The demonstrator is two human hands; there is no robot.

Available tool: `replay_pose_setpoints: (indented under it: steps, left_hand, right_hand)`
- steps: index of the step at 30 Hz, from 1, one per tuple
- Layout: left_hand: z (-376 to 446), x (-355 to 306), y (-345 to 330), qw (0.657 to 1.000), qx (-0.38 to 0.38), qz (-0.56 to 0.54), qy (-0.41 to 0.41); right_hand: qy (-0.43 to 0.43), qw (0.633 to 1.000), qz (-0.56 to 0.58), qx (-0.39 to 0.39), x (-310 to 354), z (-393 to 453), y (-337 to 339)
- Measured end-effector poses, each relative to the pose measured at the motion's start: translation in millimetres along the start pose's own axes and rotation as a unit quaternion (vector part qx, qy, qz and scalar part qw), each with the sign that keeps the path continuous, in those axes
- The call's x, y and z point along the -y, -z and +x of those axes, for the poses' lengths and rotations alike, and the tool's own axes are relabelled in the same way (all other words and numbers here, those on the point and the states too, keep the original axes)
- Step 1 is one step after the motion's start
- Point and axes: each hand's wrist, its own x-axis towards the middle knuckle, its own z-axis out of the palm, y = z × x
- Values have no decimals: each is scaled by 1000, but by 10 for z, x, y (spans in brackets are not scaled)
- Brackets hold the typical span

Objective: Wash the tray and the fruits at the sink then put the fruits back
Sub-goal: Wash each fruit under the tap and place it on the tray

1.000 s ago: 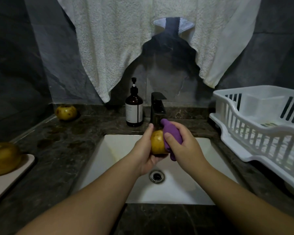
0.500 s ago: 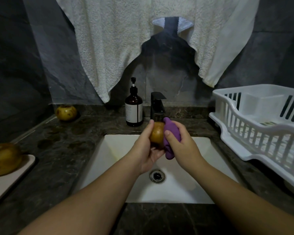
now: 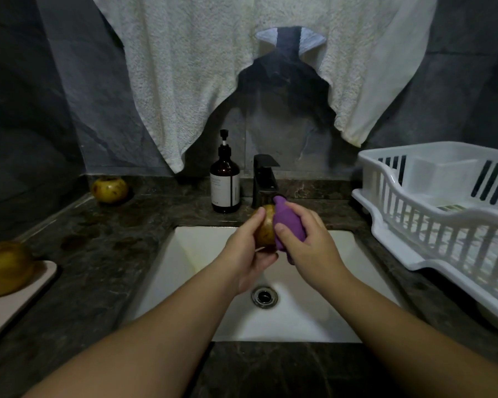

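Fingers (image 3: 260, 213) of the left hand (image 3: 246, 254) are curled round a yellowish fruit (image 3: 265, 230), held over the sink (image 3: 202, 254) just below the faucet (image 3: 265, 182). A purple scrubber (image 3: 289, 228) is gripped in the right hand (image 3: 314, 248) and pressed against it. So the scrubbing step is underway; a rinse is probably needed next, then it gets set down. One fruit sits on the tray (image 3: 18, 303) at left, another (image 3: 110, 189) on the surface.
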Motion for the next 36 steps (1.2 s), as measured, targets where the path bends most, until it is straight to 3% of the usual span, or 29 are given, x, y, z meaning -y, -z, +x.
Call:
replay_pose_setpoints:
  steps: [3, 6, 11, 16, 22, 28, 33, 36]
  left_hand:
    - [4, 20, -8, 999, 32, -31, 6]
    - [18, 45, 23, 999, -3, 52, 11]
    - [36, 10, 15, 1000, 2, -15, -11]
    - [52, 46, 64, 999, -3, 47, 20]
    - [75, -41, 30, 989, 21, -144, -22]
    - [40, -79, 64, 981, 58, -184, -1]
    - [50, -100, 85, 981, 26, -191, 5]
    - [49, -78, 66, 983, 25, -182, 12]
  right_hand:
    - [-37, 999, 37, -4, 18, 48, 7]
    - [-5, 1000, -3, 10, 7, -4, 8]
    - [-11, 1000, 11, -1, 2, 61, 39]
    - [33, 999, -24, 26, -21, -7, 19]
    - [-30, 996, 77, 10, -23, 57, 55]
    - [14, 999, -19, 29, -5, -1, 7]
    - [53, 991, -99, 70, -19, -5, 23]
    - [37, 993, -105, 43, -27, 22, 25]
